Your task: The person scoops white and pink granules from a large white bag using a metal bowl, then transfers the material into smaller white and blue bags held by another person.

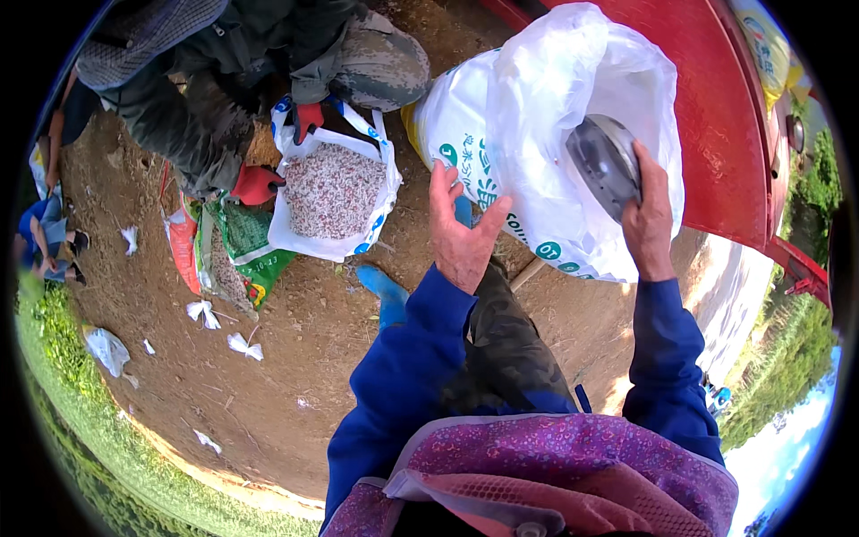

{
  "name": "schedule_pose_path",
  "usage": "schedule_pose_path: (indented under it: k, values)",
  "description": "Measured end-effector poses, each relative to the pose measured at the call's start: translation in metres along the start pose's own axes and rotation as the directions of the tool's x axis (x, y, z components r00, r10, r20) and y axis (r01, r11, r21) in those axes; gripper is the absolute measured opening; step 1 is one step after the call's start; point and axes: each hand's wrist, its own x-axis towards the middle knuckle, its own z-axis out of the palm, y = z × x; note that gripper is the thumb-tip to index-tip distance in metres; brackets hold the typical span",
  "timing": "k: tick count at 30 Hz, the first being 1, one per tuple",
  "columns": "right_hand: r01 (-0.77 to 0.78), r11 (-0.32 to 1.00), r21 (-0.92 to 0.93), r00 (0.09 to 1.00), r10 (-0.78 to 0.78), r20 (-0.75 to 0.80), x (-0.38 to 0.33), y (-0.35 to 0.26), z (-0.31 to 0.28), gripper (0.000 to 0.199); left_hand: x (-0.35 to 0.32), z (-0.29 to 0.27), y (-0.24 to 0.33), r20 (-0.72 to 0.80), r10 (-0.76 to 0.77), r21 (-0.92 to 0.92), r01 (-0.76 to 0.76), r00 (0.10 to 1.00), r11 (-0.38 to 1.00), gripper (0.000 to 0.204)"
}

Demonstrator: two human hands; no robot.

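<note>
A big white woven sack [461,112] with a clear plastic liner [546,54] stands in front of me, its mouth wide open. My right hand [651,215] grips the rim of a shiny metal bowl [595,166], which is tilted on its side within the mouth. What lies deep inside the sack is hidden. Beside the sack's left wall, my left hand [463,228] is empty, thumb and fingers spread. Farther left, a co-worker's red-gloved hands [258,185] are at the edges of a smaller white bag [279,228] full of pinkish and white granules [331,192].
Green and orange bags [250,234] lie beside the co-worker's bag. A red metal panel [716,116] rises behind the big sack at right. Scraps of white plastic [245,346] are scattered over the brown dirt [277,403]. Another person [49,228] is at the far left.
</note>
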Motion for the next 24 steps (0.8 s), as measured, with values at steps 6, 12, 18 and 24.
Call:
schedule_pose_path:
  k: [6, 12, 18, 24]
  values:
    - [-0.335, 0.903, -0.270, 0.818, 0.421, 0.392, 0.047, 0.118, 0.221, 0.061, 0.050, 0.065, 0.029, -0.020, 0.009, 0.356, -0.002, 1.000, 0.934, 0.064]
    - [-0.399, 0.910, -0.113, 0.902, 0.411, 0.128, 0.017, 0.193, 0.345, 0.060, 0.038, 0.064, 0.029, -0.149, -0.151, 0.067, 0.162, 0.977, 0.984, 0.025]
    - [-0.569, 0.819, 0.077, 0.810, 0.542, 0.223, 0.013, 0.197, 0.371, 0.046, 0.015, 0.071, 0.014, -0.155, -0.058, 0.502, 0.129, 0.986, 0.855, 0.031]
    - [-0.904, 0.182, 0.386, 0.421, 0.527, 0.738, 0.031, 0.202, 0.347, 0.043, 0.014, 0.101, 0.014, -0.351, 0.019, 0.413, 0.136, 0.936, 0.901, 0.034]
